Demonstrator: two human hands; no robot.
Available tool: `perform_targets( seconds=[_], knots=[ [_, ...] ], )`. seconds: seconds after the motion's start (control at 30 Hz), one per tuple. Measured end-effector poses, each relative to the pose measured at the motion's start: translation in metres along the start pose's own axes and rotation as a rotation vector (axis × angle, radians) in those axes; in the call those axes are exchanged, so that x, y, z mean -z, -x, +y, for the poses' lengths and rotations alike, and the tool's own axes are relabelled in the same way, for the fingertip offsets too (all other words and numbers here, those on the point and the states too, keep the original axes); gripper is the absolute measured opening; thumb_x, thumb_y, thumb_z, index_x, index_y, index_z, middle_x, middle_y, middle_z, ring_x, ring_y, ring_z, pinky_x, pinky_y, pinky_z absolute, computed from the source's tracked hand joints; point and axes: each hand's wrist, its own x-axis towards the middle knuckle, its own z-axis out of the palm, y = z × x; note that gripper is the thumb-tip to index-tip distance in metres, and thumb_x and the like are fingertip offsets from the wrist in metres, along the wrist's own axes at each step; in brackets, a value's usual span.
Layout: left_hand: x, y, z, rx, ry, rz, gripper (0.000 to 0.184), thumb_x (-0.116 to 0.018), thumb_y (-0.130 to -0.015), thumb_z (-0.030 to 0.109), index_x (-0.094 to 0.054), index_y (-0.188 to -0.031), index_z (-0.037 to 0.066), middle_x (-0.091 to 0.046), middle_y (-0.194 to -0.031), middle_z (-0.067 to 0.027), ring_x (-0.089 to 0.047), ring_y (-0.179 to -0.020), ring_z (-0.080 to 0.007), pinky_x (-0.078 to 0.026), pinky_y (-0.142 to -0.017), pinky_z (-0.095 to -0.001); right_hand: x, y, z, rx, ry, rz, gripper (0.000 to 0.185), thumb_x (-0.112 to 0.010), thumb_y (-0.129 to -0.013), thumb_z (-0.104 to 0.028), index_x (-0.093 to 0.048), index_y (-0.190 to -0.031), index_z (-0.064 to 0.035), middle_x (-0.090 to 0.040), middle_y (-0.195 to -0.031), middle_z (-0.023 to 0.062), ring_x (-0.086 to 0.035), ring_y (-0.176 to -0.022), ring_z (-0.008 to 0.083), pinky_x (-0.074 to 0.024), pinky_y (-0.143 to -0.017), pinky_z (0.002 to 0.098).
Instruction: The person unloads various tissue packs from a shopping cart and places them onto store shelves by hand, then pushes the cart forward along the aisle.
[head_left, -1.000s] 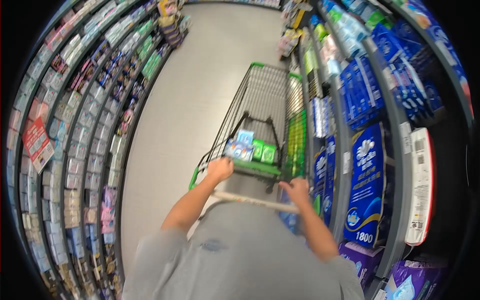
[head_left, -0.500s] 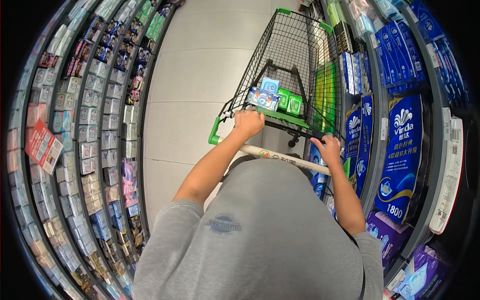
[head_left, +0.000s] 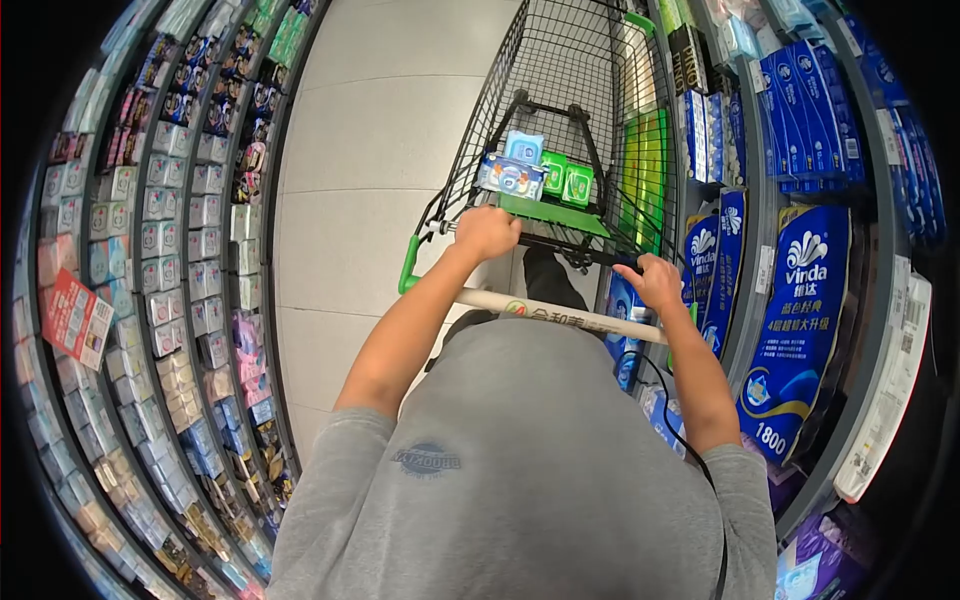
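A black wire shopping cart (head_left: 540, 75) with green corners stands in front of me. My left hand (head_left: 487, 235) is closed on the left part of its rear bar, just beyond the pale push handle (head_left: 560, 315). On the right part of the same bar, my right hand (head_left: 657, 282) is closed too, its thumb pointing left. Inside the cart sit a light blue pack (head_left: 524, 147), a blue-and-white pack (head_left: 512, 177) and green packs (head_left: 577, 185) of what look like wipes. The fingertips of both hands are hidden.
Shelves of small packs (head_left: 165, 285) line the left side, with a red sign (head_left: 77, 318) sticking out. Close on the right are shelves holding large blue Vinda packs (head_left: 797, 330) and purple packs (head_left: 825, 555). Pale floor tiles (head_left: 370, 130) run ahead on the left.
The shelves on both sides have slid back toward me as the cart and I moved forward. A dark-clothed leg now shows beneath the cart. Both hands keep their hold.
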Motion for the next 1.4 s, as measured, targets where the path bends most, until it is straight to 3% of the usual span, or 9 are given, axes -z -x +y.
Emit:
perform_targets(
  seconds=[0.13, 0.33, 0.5, 0.9, 1.13, 1.4],
  knots=[
    [0.015, -0.024, 0.018, 0.205, 0.014, -0.029, 0.036, -0.051, -0.085, 0.035, -0.076, -0.084, 0.010, -0.071, -0.089, -0.0179, -0.067, -0.087, -0.0339, -0.052, -0.083, -0.0443, 0.000, -0.030, 0.013, 0.058, 0.016, 0.081, 0.071, -0.058, -0.077, -0.071, -0.056, -0.060, -0.0024, -0.059, -0.065, 0.0162, -0.061, -0.067, 0.0375, -0.0484, -0.062, 0.0465],
    [0.032, -0.077, 0.026, 0.258, -0.064, -0.127, 0.034, -0.052, -0.083, 0.035, -0.076, -0.095, 0.014, -0.072, -0.092, -0.0153, -0.068, -0.090, -0.0324, -0.052, -0.085, -0.0430, 0.015, -0.092, 0.038, 0.166, -0.019, 0.174, 0.068, -0.063, -0.074, -0.070, -0.058, -0.059, -0.0039, -0.059, -0.064, 0.0126, -0.061, -0.063, 0.0327, -0.0484, -0.059, 0.0429],
    [0.063, -0.120, 0.024, 0.294, -0.060, -0.275, 0.039, -0.051, -0.083, 0.038, -0.074, -0.103, 0.013, -0.071, -0.104, -0.0158, -0.066, -0.101, -0.0321, -0.050, -0.090, -0.0436, 0.026, -0.138, 0.039, 0.162, -0.063, 0.162, 0.070, -0.062, -0.073, -0.072, -0.059, -0.059, -0.0042, -0.059, -0.067, 0.0110, -0.060, -0.063, 0.0308, -0.0482, -0.058, 0.0419],
    [0.109, -0.184, 0.016, 0.400, -0.061, -0.205, 0.042, -0.058, -0.078, 0.047, -0.075, -0.103, 0.017, -0.071, -0.105, -0.0141, -0.065, -0.102, -0.0308, -0.050, -0.090, -0.0418, 0.046, -0.223, 0.033, 0.222, -0.089, 0.152, 0.070, -0.061, -0.075, -0.073, -0.063, -0.061, -0.0036, -0.060, -0.067, 0.0114, -0.060, -0.063, 0.0303, -0.0476, -0.056, 0.0423],
    [0.127, -0.217, 0.010, 0.430, -0.046, -0.181, 0.040, -0.059, -0.077, 0.045, -0.075, -0.101, 0.018, -0.071, -0.105, -0.0131, -0.065, -0.103, -0.0298, -0.050, -0.090, -0.0400, 0.068, -0.265, 0.027, 0.158, -0.093, 0.025, 0.075, -0.059, -0.074, -0.075, -0.064, -0.059, -0.0020, -0.060, -0.066, 0.0138, -0.061, -0.062, 0.0315, -0.0467, -0.056, 0.0424],
    [0.148, -0.255, 0.001, 0.396, -0.037, -0.162, 0.038, -0.060, -0.078, 0.044, -0.075, -0.095, 0.013, -0.072, -0.095, -0.0144, -0.066, -0.096, -0.0322, -0.050, -0.086, -0.0418, 0.073, -0.306, 0.026, 0.182, -0.123, 0.115, 0.075, -0.061, -0.074, -0.074, -0.064, -0.058, -0.0008, -0.059, -0.064, 0.0148, -0.060, -0.060, 0.0323, -0.0466, -0.055, 0.0422]
  ],
)
